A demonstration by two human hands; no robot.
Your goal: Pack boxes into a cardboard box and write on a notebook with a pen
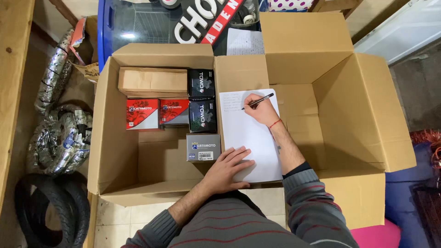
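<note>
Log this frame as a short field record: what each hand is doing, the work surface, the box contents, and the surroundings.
left hand: flat on the white sheet, steadying it
right hand: holds a black pen, tip on the sheet's top
surface: cardboard box flap
left box: red-and-white, black, grey and plain brown cartons
right box: no contents visible
floor, left: wrapped tyres, bare black tyre

Showing free room inside the left carton [106, 138]: bare cardboard floor lying open at lower left of centre, below the red boxes [157, 113] and beside the grey box [203, 147]. Crowding the carton's upper half: brown packet [152, 81] and black boxes [202, 103]. Blocking the central flap: white sheet [250, 138], left hand [226, 169], right hand [262, 109]. Standing open at right: right carton [367, 115], unobstructed inside.
</note>
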